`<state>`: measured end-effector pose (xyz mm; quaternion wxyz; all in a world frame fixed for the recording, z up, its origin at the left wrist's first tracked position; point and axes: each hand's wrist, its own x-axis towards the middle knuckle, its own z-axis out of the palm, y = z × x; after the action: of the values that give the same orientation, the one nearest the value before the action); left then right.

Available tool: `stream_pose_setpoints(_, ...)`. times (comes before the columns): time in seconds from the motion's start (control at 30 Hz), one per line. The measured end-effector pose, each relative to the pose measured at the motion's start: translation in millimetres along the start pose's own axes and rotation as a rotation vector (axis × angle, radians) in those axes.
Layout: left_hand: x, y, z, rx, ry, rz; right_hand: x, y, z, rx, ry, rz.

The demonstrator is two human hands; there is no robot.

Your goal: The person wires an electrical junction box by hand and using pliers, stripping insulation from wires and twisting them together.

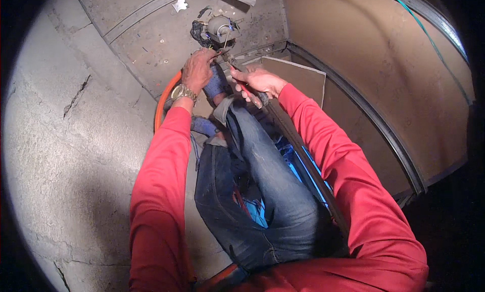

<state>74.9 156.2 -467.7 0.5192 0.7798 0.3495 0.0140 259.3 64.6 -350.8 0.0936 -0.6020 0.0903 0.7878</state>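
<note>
My right hand (260, 82) is closed around red-handled pliers (244, 87), whose head reaches up toward my left fingertips. Opposite it, my left hand (198, 69) is pinched near the jaws; whatever lies between its fingers is too small to make out. An orange flexible tube (162, 102) curves past my left wrist, and its upper end is hidden behind the hand. Just beyond both hands sits a rounded grey object (221, 28) with thin wires at its side and crumpled black plastic (198, 33) against it.
Brown board panels (374, 64) and curved metal tracks (379, 125) stand on the right. Cracked concrete (76, 155) spreads along the left. My jeans-covered legs (273, 175) are bent below my hands, with a dark strap (303, 160) beside them and something bright blue (257, 211) beneath.
</note>
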Motion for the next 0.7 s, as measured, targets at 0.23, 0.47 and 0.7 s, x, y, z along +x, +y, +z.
stream_pose_setpoints(0.23, -8.6, -11.3, 4.7, -0.124, 0.035, -0.085, 5.6, 5.6, 22.6, -0.215, 0.22, -0.154)
stream_pose_setpoints(0.47, -3.5, 1.7, 0.3, -0.355, -0.091, -0.43, 26.1, 27.8, 18.6, -0.136, 0.228, -0.274)
stream_pose_setpoints(0.7, -8.2, -13.9, 10.0, -0.327, -0.034, -0.328, 32.2, 30.1, 13.7, -0.323, 0.25, -0.31)
